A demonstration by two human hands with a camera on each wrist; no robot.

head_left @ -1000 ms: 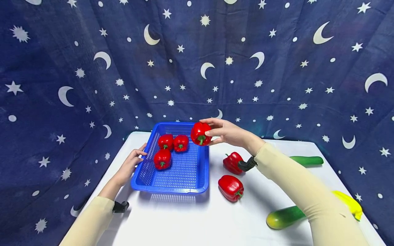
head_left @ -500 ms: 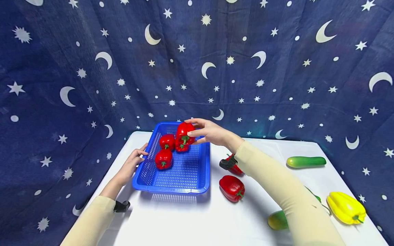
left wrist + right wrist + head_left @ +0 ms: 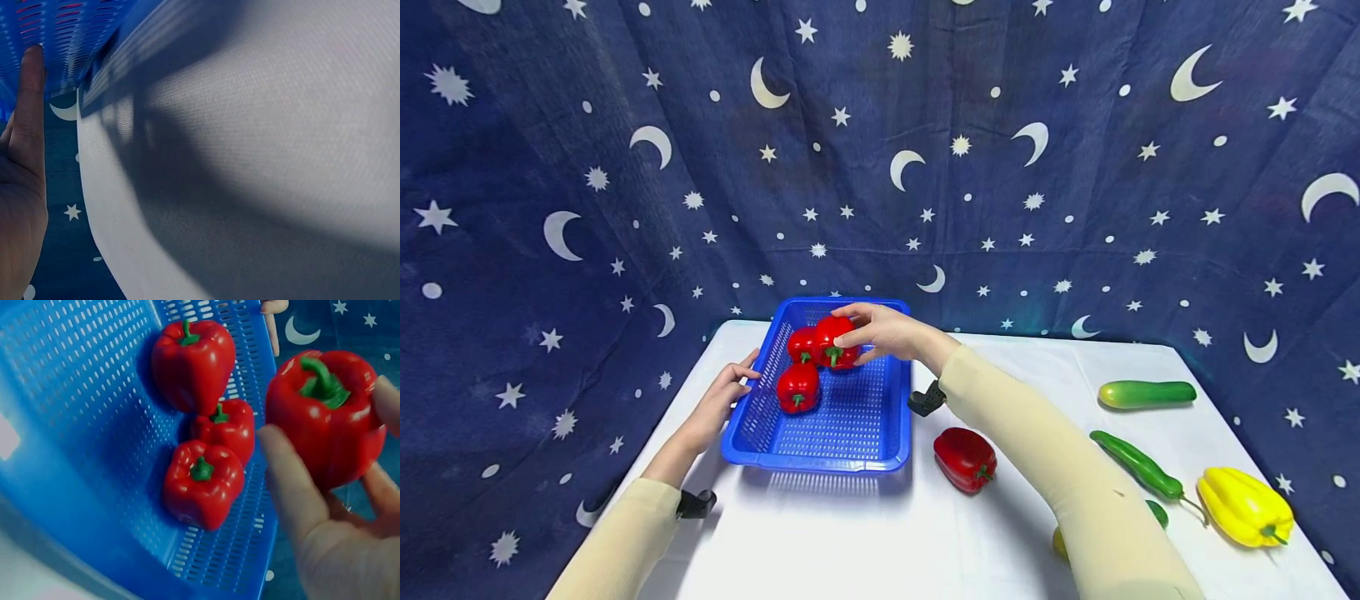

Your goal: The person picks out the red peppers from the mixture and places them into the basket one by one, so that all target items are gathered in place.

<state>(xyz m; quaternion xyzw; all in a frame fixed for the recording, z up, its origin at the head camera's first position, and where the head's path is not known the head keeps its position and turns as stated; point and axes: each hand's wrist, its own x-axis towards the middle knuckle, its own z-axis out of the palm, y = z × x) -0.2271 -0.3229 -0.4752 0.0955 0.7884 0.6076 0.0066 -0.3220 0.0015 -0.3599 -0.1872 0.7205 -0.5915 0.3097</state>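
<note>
A red bell pepper (image 3: 325, 425) with a green stem is held by my right hand (image 3: 883, 331), its fingers and thumb around the sides. In the head view this pepper (image 3: 833, 337) hangs over the back of a blue perforated basket (image 3: 820, 461), overlapping another one behind it. Several red peppers sit in the basket, among them a front pepper (image 3: 798, 388). My left hand (image 3: 718, 404) rests at the basket's left side, fingers at the rim. In the left wrist view one straight finger (image 3: 31, 94) touches the outer wall.
A red pepper (image 3: 966, 460) lies right of the basket. Farther right are a green cucumber-like vegetable (image 3: 1147, 394), a long green chili (image 3: 1138, 465) and a yellow bell pepper (image 3: 1245, 508). My right sleeve partly covers another green vegetable (image 3: 1157, 512). A starry curtain (image 3: 880, 167) stands behind.
My right hand has carried its red pepper left, then lowered it into the basket area above the others. The left hand has stayed in place.
</note>
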